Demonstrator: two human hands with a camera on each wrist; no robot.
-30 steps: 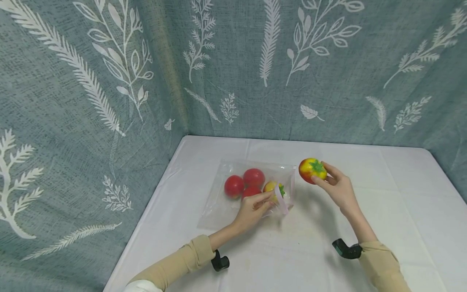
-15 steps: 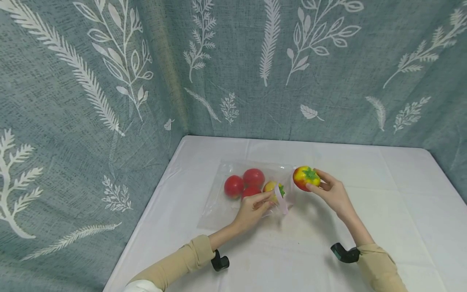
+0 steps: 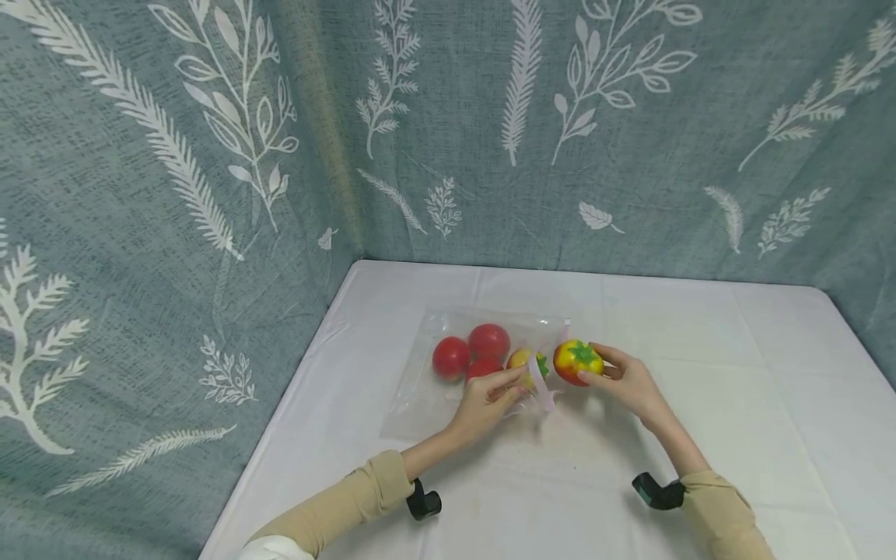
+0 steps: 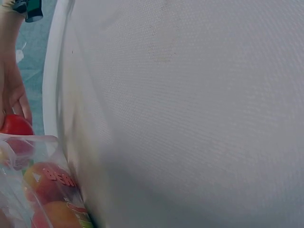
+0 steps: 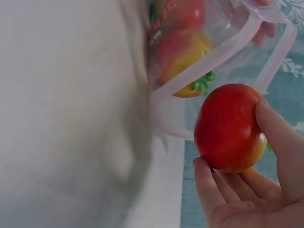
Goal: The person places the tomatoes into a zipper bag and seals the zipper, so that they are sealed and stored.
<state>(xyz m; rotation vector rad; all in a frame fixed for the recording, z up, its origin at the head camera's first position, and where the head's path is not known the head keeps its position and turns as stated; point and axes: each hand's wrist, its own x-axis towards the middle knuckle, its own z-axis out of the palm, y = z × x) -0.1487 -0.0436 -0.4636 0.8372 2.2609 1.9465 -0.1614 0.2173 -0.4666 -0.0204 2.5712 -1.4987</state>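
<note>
A clear zip bag [image 3: 413,408] with a pinkish zip strip lies on the table, its mouth facing right. Inside are several red tomatoes [image 3: 450,358] and a red-and-yellow tomato [image 5: 183,59] with a green leafy top. My left hand [image 3: 486,404] pinches the bag near its mouth, which the right wrist view shows spread apart. Another red-and-yellow tomato [image 3: 575,361] is held in my right hand [image 3: 630,385], between thumb and fingers, just outside the bag's mouth. In the left wrist view this held tomato [image 4: 16,125] appears right at the bag's rim.
A white cloth covers the table [image 3: 700,404]. Behind and to the left hangs a blue-green curtain [image 3: 448,140] with white leaf prints. A black wrist-worn piece [image 3: 423,502] sits at the left sleeve, and a similar black piece [image 3: 658,491] at the right one.
My right hand has brought the red-and-yellow tomato left and nearer to me, down beside the bag's mouth. My left hand keeps its grip on the bag in place.
</note>
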